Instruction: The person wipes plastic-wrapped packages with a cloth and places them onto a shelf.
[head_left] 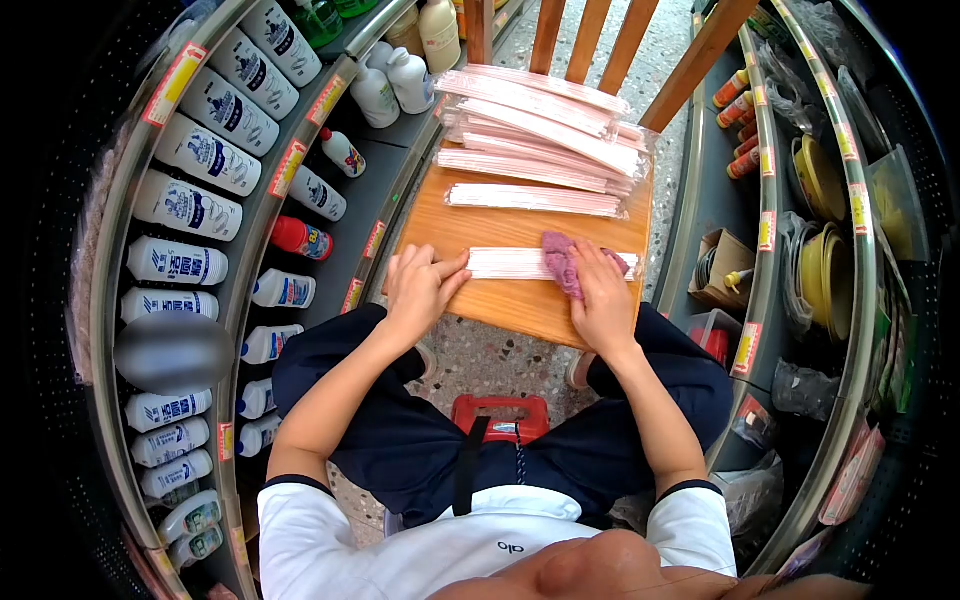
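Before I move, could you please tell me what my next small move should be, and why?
I'd probably slide the purple cloth toward the packet's right end: your right hand already covers part of it, the packet shows beyond it, and your left hand is at the other end.

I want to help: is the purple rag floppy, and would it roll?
The rag is probably floppy: it bunches in folds under the right hand. It looks small, so likely light. Crumpled, not round, it probably wouldn't roll.
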